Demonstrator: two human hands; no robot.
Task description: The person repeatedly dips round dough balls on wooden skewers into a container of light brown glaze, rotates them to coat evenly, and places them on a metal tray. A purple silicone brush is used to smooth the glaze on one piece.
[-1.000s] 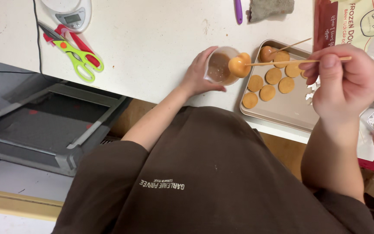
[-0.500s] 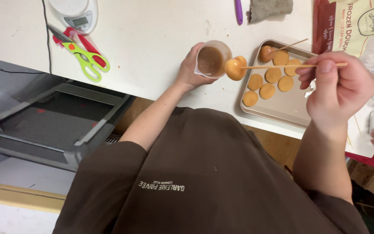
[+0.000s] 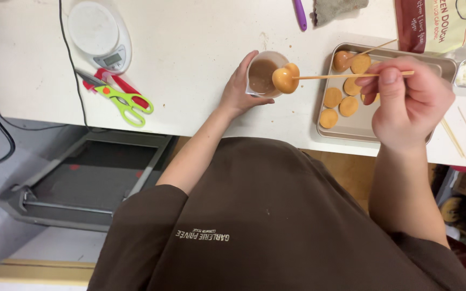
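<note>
Brown sauce in left-hand-gripped cup (image 3: 262,75); right-hand-pinched skewer (image 3: 351,76); 6 orange rounds on tray (image 3: 351,126).

tray (image 3: 438,64) matt metal, 3 o'clock; skewer (image 3: 351,75) bare wood; glazed ball (image 3: 285,78) glossy; cup (image 3: 262,75) clear plastic; tabletop (image 3: 200,64) matt, scuffed

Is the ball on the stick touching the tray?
No, the ball hangs over the cup, well apart from the tray.

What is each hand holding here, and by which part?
The left hand grips the plastic cup by its side wall. The right hand pinches the wooden skewer at its bare end, the glazed ball at the other.
</note>
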